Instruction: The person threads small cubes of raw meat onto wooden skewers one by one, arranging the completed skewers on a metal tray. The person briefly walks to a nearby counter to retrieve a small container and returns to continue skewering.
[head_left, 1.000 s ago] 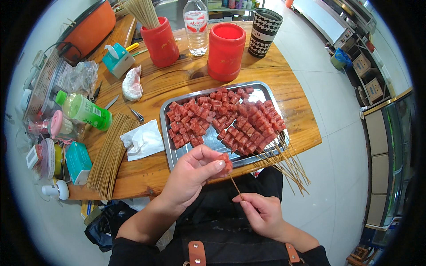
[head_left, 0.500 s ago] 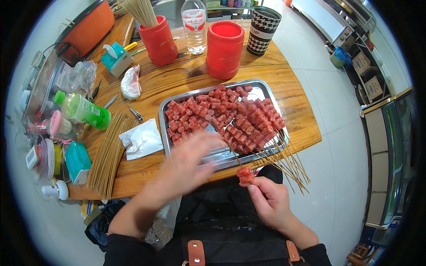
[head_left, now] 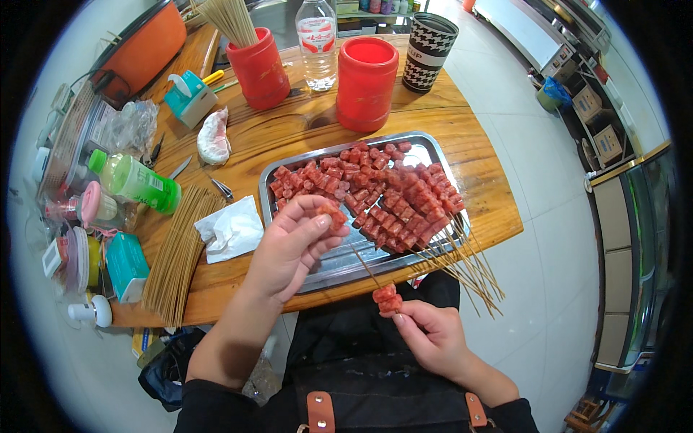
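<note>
My left hand (head_left: 294, 242) is closed in a pinch on a piece of red meat (head_left: 333, 216), held above the left part of the metal tray (head_left: 339, 273). Below and to the right, my right hand (head_left: 434, 333) grips a thin wooden skewer (head_left: 365, 265) with a few meat pieces (head_left: 388, 298) threaded on it close to the fingers. The skewer's bare end points up and left, toward the left hand. Loose meat chunks (head_left: 302, 186) fill the tray's back and left. Finished meat skewers (head_left: 404, 213) lie together on its right, their bare sticks (head_left: 469, 270) jutting past the table edge.
Left of the tray lie a white tissue (head_left: 231, 229), a bundle of bare skewers (head_left: 175, 256), a small knife (head_left: 180, 166) and a green-capped bottle (head_left: 137, 180). Behind it stand red canisters (head_left: 366, 86), a water bottle (head_left: 316, 47) and a patterned cup (head_left: 429, 54).
My left hand has risen from the tray with a piece of meat between its fingers. My right hand and its skewer have shifted slightly left and down.
</note>
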Demonstrator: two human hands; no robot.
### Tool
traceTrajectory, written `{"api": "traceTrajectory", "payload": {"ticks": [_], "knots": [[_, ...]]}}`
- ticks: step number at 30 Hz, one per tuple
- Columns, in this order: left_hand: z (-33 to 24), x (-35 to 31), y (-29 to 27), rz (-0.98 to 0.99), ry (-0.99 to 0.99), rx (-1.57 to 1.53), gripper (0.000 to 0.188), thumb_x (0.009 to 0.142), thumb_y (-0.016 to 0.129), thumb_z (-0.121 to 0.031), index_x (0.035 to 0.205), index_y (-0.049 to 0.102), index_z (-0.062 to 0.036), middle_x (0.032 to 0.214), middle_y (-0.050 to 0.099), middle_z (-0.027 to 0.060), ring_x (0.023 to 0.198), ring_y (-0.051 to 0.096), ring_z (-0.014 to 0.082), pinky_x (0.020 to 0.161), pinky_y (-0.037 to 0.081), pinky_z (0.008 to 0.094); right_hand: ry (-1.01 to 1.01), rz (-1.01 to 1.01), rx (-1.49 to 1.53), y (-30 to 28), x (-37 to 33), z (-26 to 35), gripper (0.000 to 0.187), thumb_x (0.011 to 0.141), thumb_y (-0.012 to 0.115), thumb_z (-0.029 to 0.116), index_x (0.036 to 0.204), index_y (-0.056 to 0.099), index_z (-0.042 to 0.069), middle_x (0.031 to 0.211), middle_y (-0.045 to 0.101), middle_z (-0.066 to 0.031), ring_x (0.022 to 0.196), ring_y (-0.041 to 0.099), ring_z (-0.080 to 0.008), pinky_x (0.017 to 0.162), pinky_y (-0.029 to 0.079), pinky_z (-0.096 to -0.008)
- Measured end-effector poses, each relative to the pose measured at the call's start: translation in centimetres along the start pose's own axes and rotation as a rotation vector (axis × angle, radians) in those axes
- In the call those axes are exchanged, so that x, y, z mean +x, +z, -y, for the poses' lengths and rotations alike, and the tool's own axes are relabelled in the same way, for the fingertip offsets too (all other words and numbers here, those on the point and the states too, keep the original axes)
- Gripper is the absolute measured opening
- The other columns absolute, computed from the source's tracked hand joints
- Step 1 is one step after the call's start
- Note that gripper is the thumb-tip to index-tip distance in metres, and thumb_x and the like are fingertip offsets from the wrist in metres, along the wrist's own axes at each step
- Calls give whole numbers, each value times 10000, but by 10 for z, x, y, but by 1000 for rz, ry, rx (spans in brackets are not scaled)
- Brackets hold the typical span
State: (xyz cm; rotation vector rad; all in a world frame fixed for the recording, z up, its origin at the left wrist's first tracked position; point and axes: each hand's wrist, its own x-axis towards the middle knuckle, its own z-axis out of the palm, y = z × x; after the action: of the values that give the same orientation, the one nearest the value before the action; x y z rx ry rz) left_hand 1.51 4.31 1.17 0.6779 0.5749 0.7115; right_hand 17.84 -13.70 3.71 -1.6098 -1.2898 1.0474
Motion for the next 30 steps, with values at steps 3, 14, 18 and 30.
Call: {"api": "traceTrajectory", "payload": {"ticks": [3, 14, 18, 30], "knots": [[5, -7, 4, -22, -82, -155, 198, 904, 600, -97, 1088, 554, -37, 977, 642, 81, 899, 646, 173, 768, 539, 249, 11, 3, 0, 1, 0, 0, 158, 897, 585, 75, 1028, 659, 26, 718, 647, -94, 580, 618, -134, 552, 471, -233], [5, -16, 16, 19, -12, -6, 158, 897, 610, -88, 1049, 576, -64, 971, 654, 69, 896, 649, 155, 792, 542, 266, 34, -4, 19, -2, -5, 2, 161, 899, 580, 71, 1028, 661, 19, 731, 650, -88, 597, 618, -123, 563, 471, -229], [2, -16, 17, 80, -31, 13, 133, 885, 624, -80, 1009, 581, -62, 970, 653, 66, 898, 645, 145, 793, 543, 278, -31, -38, 32, 3, -5, 1, 153, 902, 561, 47, 1001, 672, 11, 647, 605, -34, 538, 528, -67, 515, 419, -211], [19, -28, 24, 134, -96, 77, 117, 877, 635, -59, 968, 566, -32, 981, 642, 72, 931, 613, 138, 867, 487, 285, -10, -23, 82, 7, -10, -1, 135, 885, 583, 35, 993, 659, 7, 712, 642, -89, 583, 616, -133, 553, 470, -235]]}}
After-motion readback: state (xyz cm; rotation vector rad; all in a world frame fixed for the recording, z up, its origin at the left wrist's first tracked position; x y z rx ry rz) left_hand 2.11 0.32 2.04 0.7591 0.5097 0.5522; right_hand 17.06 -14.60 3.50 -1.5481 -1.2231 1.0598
